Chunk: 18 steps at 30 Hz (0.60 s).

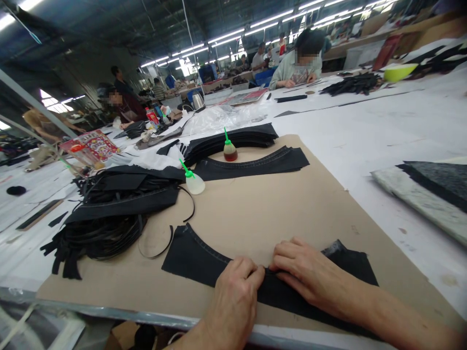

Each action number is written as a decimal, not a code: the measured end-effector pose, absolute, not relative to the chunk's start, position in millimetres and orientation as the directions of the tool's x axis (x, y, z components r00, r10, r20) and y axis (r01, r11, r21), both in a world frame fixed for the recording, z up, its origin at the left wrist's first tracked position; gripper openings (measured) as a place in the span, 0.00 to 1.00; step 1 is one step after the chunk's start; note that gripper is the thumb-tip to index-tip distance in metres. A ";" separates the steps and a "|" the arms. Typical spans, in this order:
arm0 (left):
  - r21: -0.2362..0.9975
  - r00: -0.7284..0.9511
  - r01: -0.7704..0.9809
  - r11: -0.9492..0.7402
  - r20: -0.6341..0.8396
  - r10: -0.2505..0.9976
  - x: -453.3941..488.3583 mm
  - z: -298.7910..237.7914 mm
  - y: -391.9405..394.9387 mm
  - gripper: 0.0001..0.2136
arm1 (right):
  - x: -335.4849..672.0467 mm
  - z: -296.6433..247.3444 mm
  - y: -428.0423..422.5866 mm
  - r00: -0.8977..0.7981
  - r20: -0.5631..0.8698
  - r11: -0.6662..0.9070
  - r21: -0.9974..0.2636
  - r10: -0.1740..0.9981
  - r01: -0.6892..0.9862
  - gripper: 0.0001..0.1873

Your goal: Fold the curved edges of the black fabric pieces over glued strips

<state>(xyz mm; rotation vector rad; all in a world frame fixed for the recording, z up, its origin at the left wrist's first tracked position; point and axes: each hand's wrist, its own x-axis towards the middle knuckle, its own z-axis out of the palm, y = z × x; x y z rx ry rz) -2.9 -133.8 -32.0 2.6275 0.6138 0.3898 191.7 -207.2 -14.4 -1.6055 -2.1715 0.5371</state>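
Note:
A curved black fabric panel (197,257) lies flat on the brown cardboard sheet (292,209), with a stitched line along its concave upper edge. My left hand (239,284) has its thumb and fingers pinched on the middle of that edge. Just to its right, my right hand (297,265) pinches the same edge, its fingertips close to the left thumb. A folded, greyish corner (333,249) of the panel shows beyond my right hand. The fabric under both palms is hidden.
Left of the panel lie a heap of black pieces and strips (120,199) and a loose thin strip (160,248). Two green-tipped squeeze bottles, one whitish (195,183), one with amber liquid (230,153), stand near more black panels (251,163). A person (301,61) works across the table.

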 end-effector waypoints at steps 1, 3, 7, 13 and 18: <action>0.439 0.867 0.346 -0.829 0.190 0.462 -4.3 -33.7 -135.2 0.13 | 191.4 -14.3 -207.6 -0.277 0.085 0.281 -0.500 0.957 0.819 0.11; 0.425 0.874 0.311 -0.850 0.223 0.432 -6.6 -36.4 -137.2 0.16 | 191.3 -14.9 -209.0 -0.279 0.097 0.292 -0.448 0.955 0.845 0.11; 0.422 0.877 0.279 -0.863 0.254 0.408 -7.9 -37.9 -139.7 0.19 | 193.9 -18.2 -212.7 -0.283 0.104 0.301 -0.374 0.954 0.877 0.11; 0.404 0.885 0.288 -0.868 0.233 0.402 -5.8 -36.6 -139.3 0.21 | 200.7 -20.2 -217.3 -0.283 0.126 0.310 -0.393 0.951 0.866 0.11; 0.374 0.884 0.351 -0.858 0.170 0.436 -3.5 -42.9 -146.3 0.20 | 203.3 -27.6 -224.0 -0.315 0.241 0.388 -0.389 0.918 0.836 0.09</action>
